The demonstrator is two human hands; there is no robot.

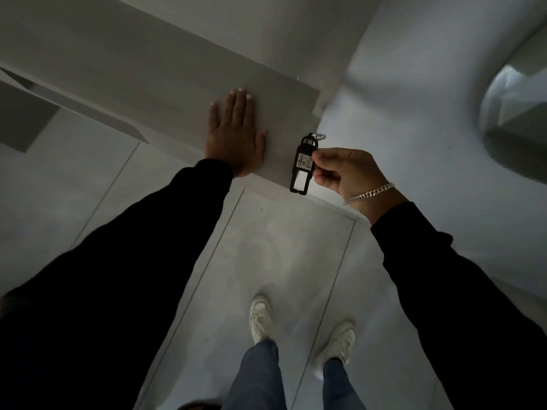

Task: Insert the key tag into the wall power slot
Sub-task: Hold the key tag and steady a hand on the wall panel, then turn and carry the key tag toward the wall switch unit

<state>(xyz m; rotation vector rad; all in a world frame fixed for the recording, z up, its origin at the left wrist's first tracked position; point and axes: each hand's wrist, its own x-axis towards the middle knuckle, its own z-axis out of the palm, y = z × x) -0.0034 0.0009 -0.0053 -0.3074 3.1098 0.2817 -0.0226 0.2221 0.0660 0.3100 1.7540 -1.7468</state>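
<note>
We pinch the black plastic key tag (302, 166) labelled 402 in our right hand (346, 172), just off the grey wall panel's edge (278, 161) where our flat, empty left hand (233, 137) rests; with no slot visible in the dimness, we risk jabbing blindly and fumbling it.

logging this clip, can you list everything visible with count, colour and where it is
key tag: one, black with a white label reading 402, pinched in the right hand, hanging near the wall corner
key ring: one, silver, at the tag's top
wall panel: one, grey, under the left palm
floor: grey tiles, below
power slot: not visible
bracelet: one, silver chain, right wrist
shoes: two, white, bottom centre
trousers: blue, bottom centre
sleeves: two, black
left hand: flat on the wall
right hand: holding the tag
</note>
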